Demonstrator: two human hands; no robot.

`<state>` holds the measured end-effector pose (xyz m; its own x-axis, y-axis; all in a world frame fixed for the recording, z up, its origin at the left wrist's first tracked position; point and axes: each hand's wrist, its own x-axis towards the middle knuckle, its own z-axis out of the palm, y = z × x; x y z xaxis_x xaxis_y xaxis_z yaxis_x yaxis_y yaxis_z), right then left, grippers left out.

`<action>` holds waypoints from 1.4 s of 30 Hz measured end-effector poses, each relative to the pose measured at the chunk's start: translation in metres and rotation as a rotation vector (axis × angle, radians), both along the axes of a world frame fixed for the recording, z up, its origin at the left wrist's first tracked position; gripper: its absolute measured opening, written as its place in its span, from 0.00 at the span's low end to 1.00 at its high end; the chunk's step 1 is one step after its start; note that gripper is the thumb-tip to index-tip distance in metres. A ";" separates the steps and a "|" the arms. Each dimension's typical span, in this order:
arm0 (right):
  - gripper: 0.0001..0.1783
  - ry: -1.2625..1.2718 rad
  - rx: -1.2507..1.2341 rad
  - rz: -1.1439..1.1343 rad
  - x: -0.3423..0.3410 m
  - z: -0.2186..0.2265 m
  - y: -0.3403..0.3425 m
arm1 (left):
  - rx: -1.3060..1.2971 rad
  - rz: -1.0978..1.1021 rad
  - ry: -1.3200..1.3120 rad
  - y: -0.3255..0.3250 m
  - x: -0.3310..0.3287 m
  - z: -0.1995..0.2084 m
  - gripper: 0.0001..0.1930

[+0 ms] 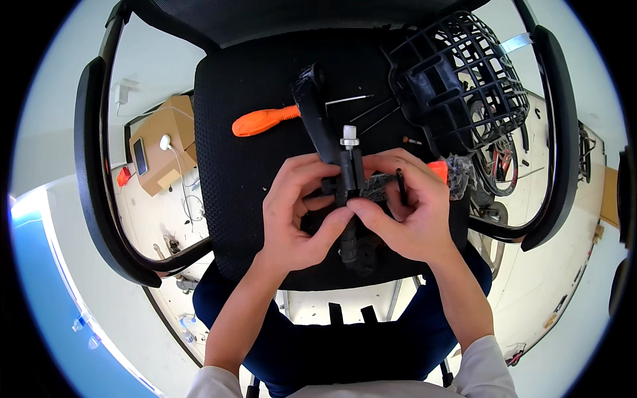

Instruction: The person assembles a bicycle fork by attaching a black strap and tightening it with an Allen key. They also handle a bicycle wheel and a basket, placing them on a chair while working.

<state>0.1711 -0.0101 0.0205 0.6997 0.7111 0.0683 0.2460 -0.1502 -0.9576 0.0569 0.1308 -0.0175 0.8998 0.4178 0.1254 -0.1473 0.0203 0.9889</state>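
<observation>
Over the black chair seat, my left hand [292, 209] and my right hand [415, 209] are closed on a narrow black part [352, 176]. A silver collar and a whitish tip stand out of its far end. Both thumbs meet on its near side. A thin black rod [401, 186] sticks up among my right fingers. Beyond the hands lies a long, curved black piece [317, 119], partly over a screwdriver [265, 121] with an orange handle. Below my thumbs a dark, ribbed piece [348, 249] shows; whether it joins the held part I cannot tell.
A black plastic basket [458, 83] sits at the seat's far right. Clear wrap [461, 176] with something orange-red lies beside my right hand. Armrests [99, 166] flank the seat. On the floor are a bicycle [497, 162] at right and a cardboard box [169, 142] with a phone at left.
</observation>
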 end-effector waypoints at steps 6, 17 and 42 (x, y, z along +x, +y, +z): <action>0.15 0.002 -0.009 0.054 -0.001 0.002 -0.001 | 0.264 0.028 0.069 0.003 -0.001 0.008 0.21; 0.15 -0.030 -0.023 0.065 -0.008 -0.004 0.004 | 0.985 0.132 0.065 -0.003 -0.005 -0.003 0.20; 0.10 -0.160 -0.439 0.612 -0.017 0.051 -0.011 | 0.093 0.094 0.163 0.023 -0.032 -0.017 0.22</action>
